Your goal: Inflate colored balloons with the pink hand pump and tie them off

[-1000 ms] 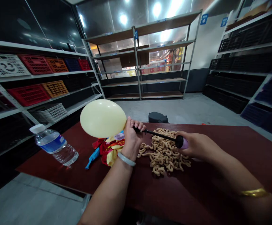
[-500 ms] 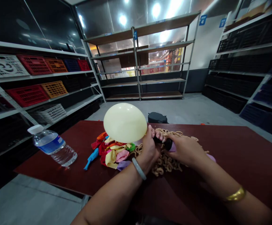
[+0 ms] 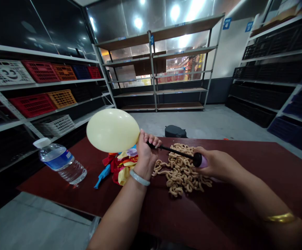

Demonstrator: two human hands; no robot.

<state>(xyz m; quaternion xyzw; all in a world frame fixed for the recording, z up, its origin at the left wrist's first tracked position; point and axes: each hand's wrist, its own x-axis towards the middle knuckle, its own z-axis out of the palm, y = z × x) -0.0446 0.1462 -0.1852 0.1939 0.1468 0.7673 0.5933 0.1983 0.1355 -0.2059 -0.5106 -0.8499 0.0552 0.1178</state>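
Note:
A pale yellow balloon, blown up round, sits at the tip of a hand balloon pump. My left hand is closed around the balloon's neck and the pump's black end; the neck itself is hidden by the fingers. Farther right, my right hand grips the purple body of the pump, and a length of black rod shows between the two hands. Below the balloon lies a pile of uninflated balloons in several colours. A heap of tan rope-like loops spreads beneath the pump.
A water bottle with a white cap stands on the left of the dark red table. Behind the table a black object rests near the floor. Shelves with crates line the left; a metal rack stands at the back.
My hands have drawn apart, the left moving left with the balloon and the right moving right. The pump's black rod now shows between them.

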